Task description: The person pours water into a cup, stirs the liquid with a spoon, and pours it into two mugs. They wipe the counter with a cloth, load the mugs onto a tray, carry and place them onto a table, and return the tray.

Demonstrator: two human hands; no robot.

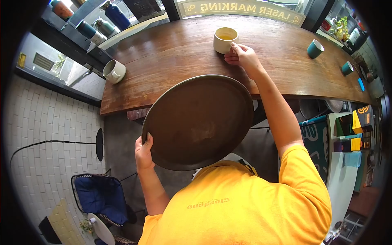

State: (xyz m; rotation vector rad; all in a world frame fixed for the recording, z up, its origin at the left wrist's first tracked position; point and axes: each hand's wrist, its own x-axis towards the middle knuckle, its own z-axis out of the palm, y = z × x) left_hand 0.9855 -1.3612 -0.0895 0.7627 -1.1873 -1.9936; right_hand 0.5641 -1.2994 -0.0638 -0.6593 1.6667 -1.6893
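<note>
My left hand (144,151) grips the left rim of a large round brown tray (196,118), its thumb lying over the edge. The tray is held in front of my body, below the table's near edge, and nothing lies on it. Reaching over the wooden table (163,57), my right hand (241,56) has its fingers closed at the handle side of a cream mug (222,44). Some yellowish colour shows inside that mug. The handle itself is mostly hidden by my fingers, and I cannot tell whether the mug's base touches the wood.
A pale mug (114,72) stands at the table's left end. Toward the right are a teal cup (315,49), a smaller teal cup (347,68) and a blue object (361,84). Bottles (114,15) line the window ledge. A blue-cushioned chair (101,198) is at lower left.
</note>
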